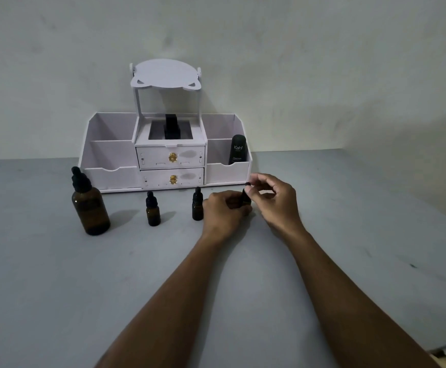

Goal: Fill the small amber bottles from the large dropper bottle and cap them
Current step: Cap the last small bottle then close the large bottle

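Observation:
The large amber dropper bottle (90, 208) stands capped at the left of the grey table. Two small amber bottles stand capped in a row to its right, one in the middle (153, 211) and one (197, 205) just left of my hands. My left hand (223, 211) wraps a third small amber bottle (246, 198), mostly hidden by the fingers. My right hand (272, 196) pinches that bottle's black dropper cap (247, 185) at the top between thumb and fingers.
A white desk organiser (163, 152) with two drawers and side compartments stands behind the bottles against the wall. A black Kahf tube (238, 150) stands in its right compartment. The table's right edge (402, 208) runs diagonally toward the lower right.

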`<state>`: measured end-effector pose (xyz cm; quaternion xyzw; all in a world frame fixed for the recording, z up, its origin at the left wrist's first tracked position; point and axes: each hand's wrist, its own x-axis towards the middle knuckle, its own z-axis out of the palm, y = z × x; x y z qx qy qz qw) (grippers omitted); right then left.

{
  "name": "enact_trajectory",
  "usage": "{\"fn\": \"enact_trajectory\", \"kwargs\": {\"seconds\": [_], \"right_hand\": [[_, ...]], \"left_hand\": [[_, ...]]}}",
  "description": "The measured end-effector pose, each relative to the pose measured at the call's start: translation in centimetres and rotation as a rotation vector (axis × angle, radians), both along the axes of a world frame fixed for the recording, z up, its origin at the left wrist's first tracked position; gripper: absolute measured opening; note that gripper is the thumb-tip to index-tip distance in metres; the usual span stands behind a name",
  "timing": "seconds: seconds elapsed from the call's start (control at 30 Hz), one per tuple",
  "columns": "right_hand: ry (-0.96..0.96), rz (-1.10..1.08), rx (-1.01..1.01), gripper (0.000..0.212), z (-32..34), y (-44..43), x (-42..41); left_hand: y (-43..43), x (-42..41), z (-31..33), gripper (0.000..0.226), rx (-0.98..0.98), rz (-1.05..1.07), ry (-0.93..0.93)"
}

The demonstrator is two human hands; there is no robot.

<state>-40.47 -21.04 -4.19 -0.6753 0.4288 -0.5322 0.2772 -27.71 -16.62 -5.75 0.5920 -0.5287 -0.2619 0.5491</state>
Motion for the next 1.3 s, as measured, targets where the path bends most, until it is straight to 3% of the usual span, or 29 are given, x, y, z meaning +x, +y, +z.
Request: {"fn": "enact_trajectory", "kwargs": {"seconds": [0.43, 0.53, 0.7, 0.83, 0.97, 1.1, 1.3], "right_hand": [[0.010, -0.061, -0.062, 0.026, -0.4, 0.3, 1.1], [-0.027, -0.063, -0.102, 0.039, -0.4, 0.4, 1.1], [-0.004, -0.101, -0.086, 0.021, -0.7, 0.1, 0.9], [-0.036, -0.061, -0.091, 0.029, -0.7, 0.2, 1.0], [-0.006, -0.108, -0.082, 0.021, -0.9, 0.0, 1.2], [-0.048, -0.046, -0.059, 0.031, -1.0, 0.2, 1.1], [-0.036, -0.094, -0.093, 0.025, -1.0, 0.3, 1.5]], "left_hand": [[-0.3, 0.1, -0.4, 0.023, -0.011, 0.011, -0.034], [-0.4, 0.1, -0.5, 0.021, -0.019, 0.004, -0.053], [-0.7, 0.3, -0.5, 0.026, -0.006, 0.005, -0.065], [-0.6, 0.1, -0.7, 0.025, -0.008, 0.017, -0.071], [-0.4, 0.1, -0.3, 0.024, -0.014, 0.005, -0.059], [-0.3, 0.0, -0.6, 0.023, -0.007, 0.009, -0.049], [-0.1, 0.0, -0.3, 0.020, -0.025, 0.005, -0.050]]}}
